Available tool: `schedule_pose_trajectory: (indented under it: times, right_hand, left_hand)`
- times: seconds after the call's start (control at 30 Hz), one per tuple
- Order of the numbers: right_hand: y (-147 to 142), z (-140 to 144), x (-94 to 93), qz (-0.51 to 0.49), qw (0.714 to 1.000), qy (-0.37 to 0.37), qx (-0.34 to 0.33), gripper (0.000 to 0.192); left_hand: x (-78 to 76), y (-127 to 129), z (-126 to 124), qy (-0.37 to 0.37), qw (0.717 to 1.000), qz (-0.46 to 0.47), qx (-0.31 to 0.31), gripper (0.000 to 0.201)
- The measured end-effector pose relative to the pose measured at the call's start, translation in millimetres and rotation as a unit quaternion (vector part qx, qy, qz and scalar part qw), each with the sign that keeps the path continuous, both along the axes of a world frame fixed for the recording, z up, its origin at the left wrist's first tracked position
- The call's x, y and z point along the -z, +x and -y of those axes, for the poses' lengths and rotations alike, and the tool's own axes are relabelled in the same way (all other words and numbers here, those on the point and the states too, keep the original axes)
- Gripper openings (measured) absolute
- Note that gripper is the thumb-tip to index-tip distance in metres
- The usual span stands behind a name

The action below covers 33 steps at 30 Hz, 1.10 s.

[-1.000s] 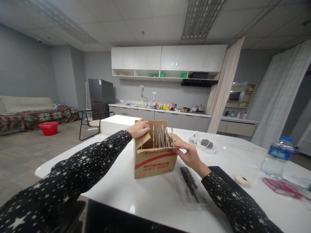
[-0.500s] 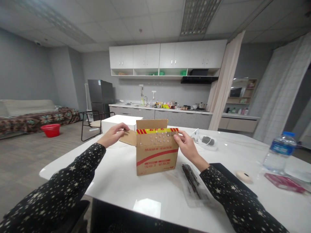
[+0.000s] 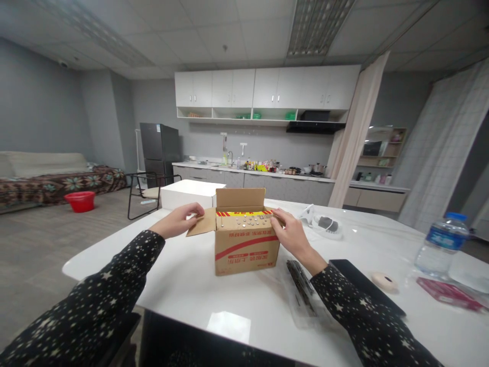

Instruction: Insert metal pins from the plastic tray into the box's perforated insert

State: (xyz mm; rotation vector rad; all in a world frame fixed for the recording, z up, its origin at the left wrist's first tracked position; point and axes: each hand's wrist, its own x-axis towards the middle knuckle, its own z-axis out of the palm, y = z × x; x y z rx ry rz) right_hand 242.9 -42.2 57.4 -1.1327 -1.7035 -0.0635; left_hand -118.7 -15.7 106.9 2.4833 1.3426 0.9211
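Observation:
A cardboard box (image 3: 246, 255) with red print stands on the white table (image 3: 183, 275). Its back flap (image 3: 240, 198) is upright, and its left flap (image 3: 204, 224) sticks outward. The front flap (image 3: 244, 221) leans inward over the opening; small pale round spots dot it and yellow-and-red tape runs along its edge. My left hand (image 3: 179, 219) is closed at the left flap, thumb and fingers at its upper edge. With bent fingers, my right hand (image 3: 290, 232) grips the right end of the front flap. The inside of the box is hidden.
Beside my right forearm lie a clear bag of dark thin sticks (image 3: 303, 290) and a black flat object (image 3: 364, 285). Farther right are a beige rounded object (image 3: 384, 281), a pink packet (image 3: 449, 294) and a water bottle (image 3: 441, 244). A white box (image 3: 193, 192) stands behind.
The front flap has tipped backward and lower over the opening, with my right hand following it. The left flap has dropped slightly, and my left hand stays at it.

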Motion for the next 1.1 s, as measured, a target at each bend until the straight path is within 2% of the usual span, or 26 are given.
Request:
schedule_pose_trajectory:
  times: [0.2,0.37,0.53,0.67,0.77,0.83,0.97,1.1]
  right_hand:
    - [1,0,-0.9,0.046,0.998,0.034,0.007,0.037]
    - [1,3,-0.4,0.07,0.997,0.03,0.003,0.036]
    - [0,6,-0.3,0.067,0.998,0.008,-0.004,0.034]
    - [-1,8,0.9,0.063,0.998,-0.011,-0.003,0.036]
    - [0,10,2.2,0.065,0.998,-0.017,-0.005,0.038]
    - [0,11,3.1,0.067,0.997,-0.022,-0.011,0.039]
    - [-1,13,5.6,0.069,0.997,-0.013,-0.022,0.041]
    - [-1,14,10.0,0.074,0.997,0.015,-0.028,0.043]
  left_hand:
    - [-14.1,12,3,0.005,0.999,-0.038,-0.039,0.029]
    - [-25.1,28,6,0.024,0.986,-0.144,-0.076,0.031]
    - [-42.0,52,20,0.025,0.963,-0.247,-0.1,0.035]
    - [-50.8,79,30,0.015,0.953,-0.285,-0.101,0.033]
    - [-44.7,98,33,0.027,0.958,-0.275,-0.079,0.042]
    - [-34.3,104,33,0.04,0.958,-0.265,-0.099,0.05]
    - [-10.7,103,28,0.055,0.959,-0.266,-0.083,0.046]
    - [0.8,98,23,0.048,0.974,-0.204,-0.081,0.051]
